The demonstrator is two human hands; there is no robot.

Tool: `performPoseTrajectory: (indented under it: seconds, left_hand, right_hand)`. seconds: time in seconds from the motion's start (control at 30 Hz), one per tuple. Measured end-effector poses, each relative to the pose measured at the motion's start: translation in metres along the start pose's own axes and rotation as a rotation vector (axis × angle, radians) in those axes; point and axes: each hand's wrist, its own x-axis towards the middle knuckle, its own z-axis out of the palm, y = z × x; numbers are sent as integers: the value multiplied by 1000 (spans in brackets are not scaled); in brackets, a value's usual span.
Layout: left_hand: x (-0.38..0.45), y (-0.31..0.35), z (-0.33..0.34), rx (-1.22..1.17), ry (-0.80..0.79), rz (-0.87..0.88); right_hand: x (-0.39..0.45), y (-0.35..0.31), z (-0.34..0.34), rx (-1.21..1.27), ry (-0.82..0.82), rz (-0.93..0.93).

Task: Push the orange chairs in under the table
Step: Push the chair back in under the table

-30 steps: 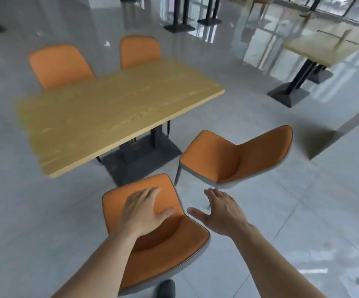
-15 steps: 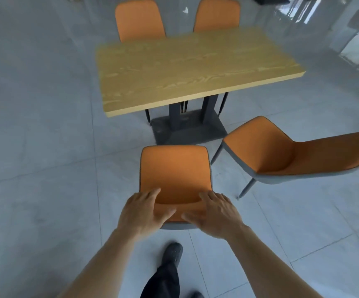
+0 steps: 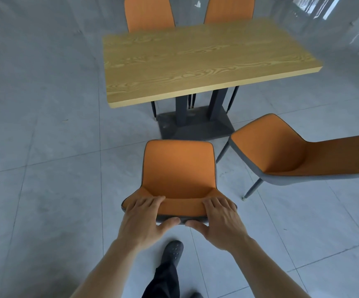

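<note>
An orange chair (image 3: 177, 168) with a grey shell stands right in front of me, its seat facing the wooden table (image 3: 204, 59). My left hand (image 3: 144, 218) grips the left end of its backrest top, fingers over the front and thumb behind. My right hand (image 3: 219, 220) grips the right end the same way. A second orange chair (image 3: 281, 151) stands pulled out to the right, turned sideways. Two more orange chairs (image 3: 149, 14) (image 3: 229, 9) sit tucked in on the table's far side.
The table rests on a dark pedestal base (image 3: 195, 125) just beyond the near chair's seat. Grey tiled floor (image 3: 45, 147) spreads on all sides. My dark shoe (image 3: 173, 250) and trouser leg are behind the chair.
Both hands have closed on the near chair's backrest top, thumbs now behind it. The view has swung to face the table squarely, and the chair now points straight at it.
</note>
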Motion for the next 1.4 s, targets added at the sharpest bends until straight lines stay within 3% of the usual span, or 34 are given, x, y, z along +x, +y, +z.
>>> performPoseTrajectory:
  seconds: [0.37,1.4]
  left_hand:
    - [33,1,-13,-25,54,12]
    - [256,-23,-72,16,127,21]
  right_hand:
    - [39,12,-15,-51,-25,-46]
    - [251,60,-100,-36,7,-39]
